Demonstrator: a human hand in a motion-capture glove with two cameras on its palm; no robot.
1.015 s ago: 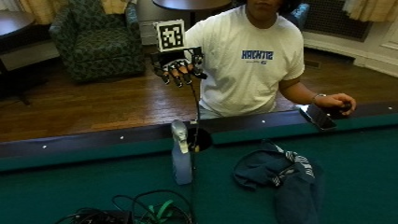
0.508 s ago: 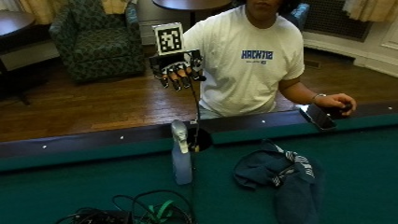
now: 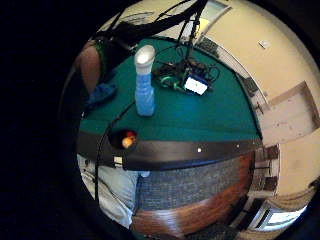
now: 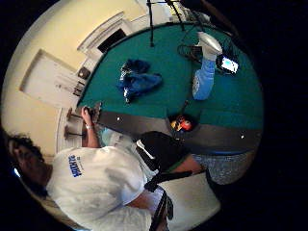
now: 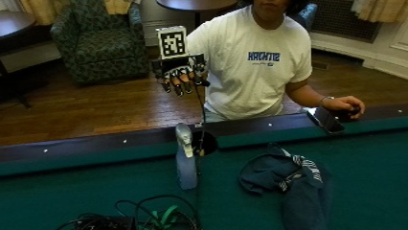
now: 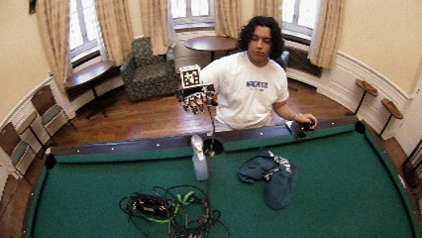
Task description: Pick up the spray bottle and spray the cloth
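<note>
My gloved right hand [image 5: 180,76] hangs raised off the counter [image 5: 76,191], fingers relaxed and spread, holding nothing. The tall pale-blue plastic spray bottle [image 5: 186,165] stands upright beside the crumpled dark-blue cloth [image 5: 290,179]. Recommendation: descend squarely, wrap the neck, forefinger at the trigger.

outside views facing person; palm views overhead

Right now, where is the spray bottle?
In the outside view the spray bottle stands upright on the green felt beside the side pocket, left of the blue cloth, below the raised gloved hand.
</note>
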